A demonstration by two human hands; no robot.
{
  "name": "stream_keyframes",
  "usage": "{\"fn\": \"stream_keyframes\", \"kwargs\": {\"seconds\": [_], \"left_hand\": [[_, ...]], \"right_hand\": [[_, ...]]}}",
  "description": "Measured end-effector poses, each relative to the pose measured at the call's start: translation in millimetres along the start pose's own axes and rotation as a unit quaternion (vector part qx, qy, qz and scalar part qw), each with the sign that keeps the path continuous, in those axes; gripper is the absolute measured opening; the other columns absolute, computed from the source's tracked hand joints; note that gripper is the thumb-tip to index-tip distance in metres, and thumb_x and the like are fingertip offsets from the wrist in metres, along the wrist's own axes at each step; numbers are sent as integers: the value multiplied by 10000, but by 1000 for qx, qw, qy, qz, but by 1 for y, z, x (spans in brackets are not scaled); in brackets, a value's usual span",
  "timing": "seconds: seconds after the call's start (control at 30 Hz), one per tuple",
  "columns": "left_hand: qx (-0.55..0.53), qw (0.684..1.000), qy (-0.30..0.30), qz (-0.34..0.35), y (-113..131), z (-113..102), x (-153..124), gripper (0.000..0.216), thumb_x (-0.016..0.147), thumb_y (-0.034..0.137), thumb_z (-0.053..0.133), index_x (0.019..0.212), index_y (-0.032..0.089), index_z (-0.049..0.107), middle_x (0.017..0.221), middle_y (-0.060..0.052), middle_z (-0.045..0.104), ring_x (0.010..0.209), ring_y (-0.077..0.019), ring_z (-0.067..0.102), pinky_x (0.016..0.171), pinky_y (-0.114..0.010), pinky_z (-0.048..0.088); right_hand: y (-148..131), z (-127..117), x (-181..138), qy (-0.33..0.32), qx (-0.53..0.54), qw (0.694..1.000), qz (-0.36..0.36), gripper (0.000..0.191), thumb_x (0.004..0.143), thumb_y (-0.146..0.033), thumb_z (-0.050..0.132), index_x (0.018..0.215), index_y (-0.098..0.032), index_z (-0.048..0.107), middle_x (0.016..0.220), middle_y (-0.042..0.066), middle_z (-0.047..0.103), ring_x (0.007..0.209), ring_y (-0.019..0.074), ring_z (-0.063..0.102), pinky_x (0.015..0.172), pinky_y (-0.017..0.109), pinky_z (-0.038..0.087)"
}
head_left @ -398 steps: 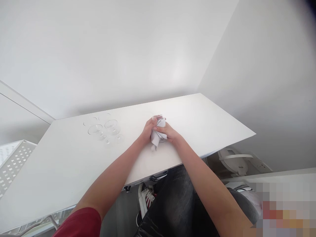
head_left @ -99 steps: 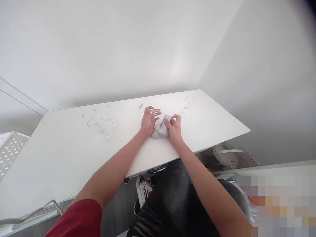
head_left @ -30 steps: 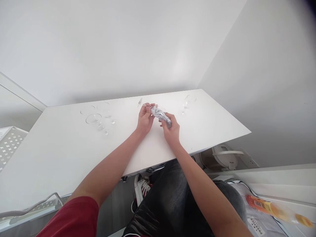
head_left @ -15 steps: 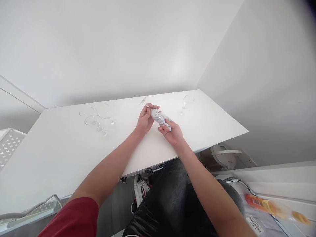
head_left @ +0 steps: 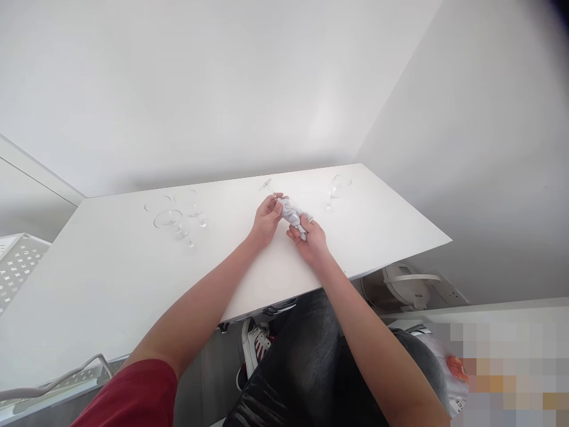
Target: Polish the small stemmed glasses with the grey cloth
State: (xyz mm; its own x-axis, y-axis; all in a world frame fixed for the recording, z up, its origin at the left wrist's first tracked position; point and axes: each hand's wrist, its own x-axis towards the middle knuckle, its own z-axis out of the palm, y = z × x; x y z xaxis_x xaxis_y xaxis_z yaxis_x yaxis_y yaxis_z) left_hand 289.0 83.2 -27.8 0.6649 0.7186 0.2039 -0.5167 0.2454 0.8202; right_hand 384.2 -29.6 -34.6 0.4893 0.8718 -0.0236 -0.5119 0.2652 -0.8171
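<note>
Over the middle of the white table (head_left: 111, 284) my left hand (head_left: 265, 217) pinches the stem of a clear wine glass (head_left: 268, 187), whose foot points away from me. The glass lies tilted, its bowl stuffed with a light grey cloth (head_left: 291, 213). My right hand (head_left: 311, 237) is closed round that cloth at the bowel end nearest me. Both hands hover just above the tabletop.
Several clear wine glasses (head_left: 171, 216) stand grouped at the table's back left. One more glass (head_left: 336, 187) stands at the back right. A perforated white rack (head_left: 15, 267) sits left of the table; a white appliance (head_left: 406, 284) lies on the floor at right.
The cloth has gone from bunched on the table to twisted inside the glass bowl. Over the last second my right hand shifted slightly while the glass stayed tilted in my left.
</note>
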Motion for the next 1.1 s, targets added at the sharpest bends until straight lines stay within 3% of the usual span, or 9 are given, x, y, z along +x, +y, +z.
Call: {"fn": "stream_keyframes", "kwargs": {"seconds": [0.07,0.17,0.33,0.5,0.57,0.7,0.83,0.97,1.1], "left_hand": [[-17,999,-27,-3,0,0,0,447,839,414,826,1213,231,666,1352,-115,661,1226,-246,605,1076,-412,453],[-7,999,-29,-17,0,2,-1,449,895,466,756,1280,260,651,1445,-107,610,1261,-250,584,1045,-412,481],[76,996,0,-41,-3,2,-1,513,925,560,684,1336,258,634,1145,-85,668,1016,-206,636,910,-383,543],[80,997,-25,-3,-6,2,1,535,835,524,801,1247,214,659,1221,-101,662,1107,-227,623,1018,-416,519],[69,997,-45,4,-6,3,0,527,847,516,792,1263,220,663,1305,-109,649,1182,-245,605,1036,-415,508],[78,996,-45,-26,-4,3,-3,515,931,582,662,1325,250,663,1289,-93,667,1122,-223,627,953,-377,525],[115,993,-27,-16,-5,-1,-1,527,897,581,707,1299,242,684,1161,-76,708,1025,-206,652,938,-374,520],[86,995,-50,1,-6,0,0,552,871,549,754,1329,257,658,1342,-92,661,1165,-246,627,1001,-408,511],[45,996,-76,-25,0,6,-4,533,920,572,685,1363,285,613,1459,-113,602,1172,-262,623,917,-407,533]], "right_hand": [[-2,-1,2,-14,71,997,30,205,901,-406,761,939,-213,705,770,-25,593,557,82,420,654,278,532],[-1,1,1,2,52,999,12,172,905,-371,755,974,-218,717,825,-17,638,589,84,478,690,277,543],[2,5,-5,22,-123,987,-98,245,931,-360,726,1155,-262,740,1071,-1,724,677,93,542,715,266,527],[-1,-2,1,31,44,998,-16,165,922,-365,734,897,-205,698,823,-15,653,513,66,382,590,271,501],[-2,-4,3,26,85,996,9,158,913,-350,747,891,-207,682,786,-22,632,532,73,423,618,274,523],[1,-2,3,36,23,999,-26,193,887,-339,778,1026,-224,712,928,10,702,717,119,603,685,273,544],[0,0,2,11,25,999,-17,181,900,-350,765,1004,-211,715,862,5,679,650,107,558,667,272,528],[-4,-2,2,12,97,995,20,166,905,-362,755,900,-212,684,792,-19,631,542,79,425,627,277,514],[-1,-3,2,31,22,999,-35,187,866,-359,795,958,-223,707,928,12,702,707,116,577,682,278,530]]}}
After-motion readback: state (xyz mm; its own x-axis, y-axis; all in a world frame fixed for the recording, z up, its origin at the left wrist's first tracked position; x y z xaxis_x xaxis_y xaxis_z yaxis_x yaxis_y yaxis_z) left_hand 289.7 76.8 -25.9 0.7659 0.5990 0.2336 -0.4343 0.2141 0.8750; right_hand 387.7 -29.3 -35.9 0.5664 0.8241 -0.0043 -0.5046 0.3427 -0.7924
